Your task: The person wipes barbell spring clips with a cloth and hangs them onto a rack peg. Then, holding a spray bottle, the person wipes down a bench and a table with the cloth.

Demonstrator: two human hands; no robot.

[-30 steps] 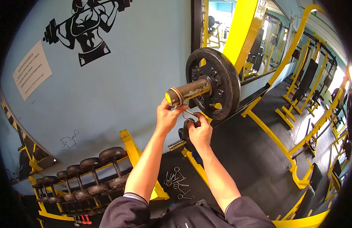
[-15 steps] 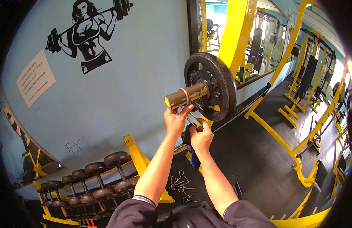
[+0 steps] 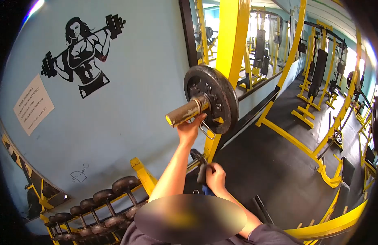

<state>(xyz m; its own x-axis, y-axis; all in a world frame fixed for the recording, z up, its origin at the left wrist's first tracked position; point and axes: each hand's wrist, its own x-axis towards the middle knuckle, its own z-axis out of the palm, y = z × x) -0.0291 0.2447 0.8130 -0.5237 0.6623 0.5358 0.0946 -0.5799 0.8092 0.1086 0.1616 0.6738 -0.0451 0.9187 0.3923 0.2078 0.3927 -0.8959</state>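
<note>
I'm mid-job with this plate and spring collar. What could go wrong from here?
The spring collar may not be fully seated; if it slips, the weight plate could slide toward the open end of the bar sleeve.

The left hand is right under the sleeve by the collar's handles, so its fingers might get pinched.

The right hand is down and away from the plate, so it may not help quickly if the plate shifts.
</note>
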